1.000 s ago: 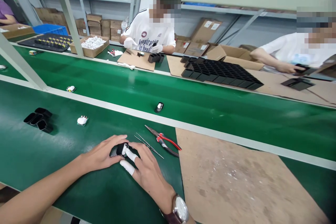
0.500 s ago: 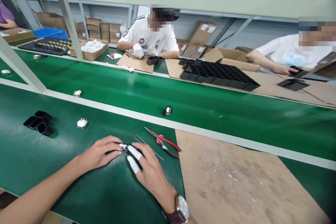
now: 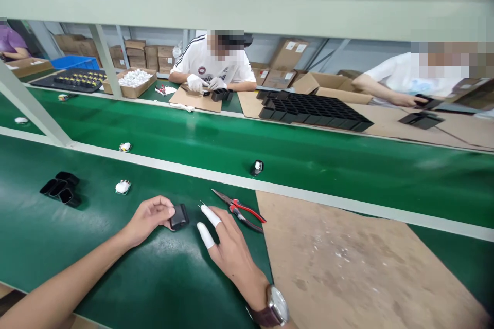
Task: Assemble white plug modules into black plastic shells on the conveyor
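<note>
"Since you watched the desk (image 3: pixel 146 282), what changed?"

"Half a second ago both hands met at the black housing (image 3: pixel 178 217), white filling showing. Now they're apart: the left hand (image 3: pixel 148 222) alone pinches it, between the two hands. The right hand (image 3: pixel 234 254) has drawn off beside the pliers (image 3: pixel 235 207) — fingers spread, no grasped item visible."

"Meaning, for the work?"

"In my judgement, the two-handed step is paused or finished, and the piece turned over for handling."

"Its bearing?"

"Broad dark face towards us, filling hidden. Long axis apparently crosswise — one end at the left fingertips, the other towards the right hand. Desk contact: cannot tell."
</note>
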`<state>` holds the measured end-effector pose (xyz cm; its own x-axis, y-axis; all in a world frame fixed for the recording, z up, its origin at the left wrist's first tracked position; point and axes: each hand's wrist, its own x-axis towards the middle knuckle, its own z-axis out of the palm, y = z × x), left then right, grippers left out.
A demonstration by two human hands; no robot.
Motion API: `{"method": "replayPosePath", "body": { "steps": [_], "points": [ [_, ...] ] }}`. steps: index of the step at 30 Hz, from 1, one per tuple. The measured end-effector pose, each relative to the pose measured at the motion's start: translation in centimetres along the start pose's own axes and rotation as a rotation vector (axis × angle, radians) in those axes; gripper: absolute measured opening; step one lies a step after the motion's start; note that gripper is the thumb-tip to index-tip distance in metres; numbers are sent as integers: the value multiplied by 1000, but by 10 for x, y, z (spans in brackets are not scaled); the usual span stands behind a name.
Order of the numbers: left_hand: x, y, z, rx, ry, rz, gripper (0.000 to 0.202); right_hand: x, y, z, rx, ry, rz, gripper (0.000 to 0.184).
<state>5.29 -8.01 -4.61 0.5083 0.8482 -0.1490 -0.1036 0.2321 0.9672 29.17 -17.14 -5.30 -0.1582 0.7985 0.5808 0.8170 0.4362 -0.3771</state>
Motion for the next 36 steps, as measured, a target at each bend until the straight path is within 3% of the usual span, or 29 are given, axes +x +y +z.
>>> {"method": "replayPosePath", "body": {
  "steps": [4,6,9,12,16,20,25,30,33,36],
  "points": [
    [2,7,-2,-151,56,-62,34,-2,12,3,-221,-66,-20,39],
    [4,7,-3,0,78,-1,34,-5,20,4,-314,-116,-22,43],
    [19,10,-9,422,133,182,35,-11,33,8,-467,-132,-8,47],
    [59,27,-25,677,216,313,31,-16,45,14,-550,-63,21,46],
    [125,61,-53,878,389,361,20,-20,53,19,-470,63,-15,49],
    [156,74,-69,1067,478,323,15,-21,54,18,-479,91,-28,51],
    [147,78,-85,1242,562,268,60,-20,50,18,-564,84,-19,55],
    [137,89,-94,1282,516,236,43,-15,40,13,-535,55,-47,49],
    [115,79,-75,1279,416,304,44,-13,36,9,-461,17,-105,49],
    [73,55,-42,1271,227,381,52,-12,35,8,-343,20,-168,46]
  ]
}}
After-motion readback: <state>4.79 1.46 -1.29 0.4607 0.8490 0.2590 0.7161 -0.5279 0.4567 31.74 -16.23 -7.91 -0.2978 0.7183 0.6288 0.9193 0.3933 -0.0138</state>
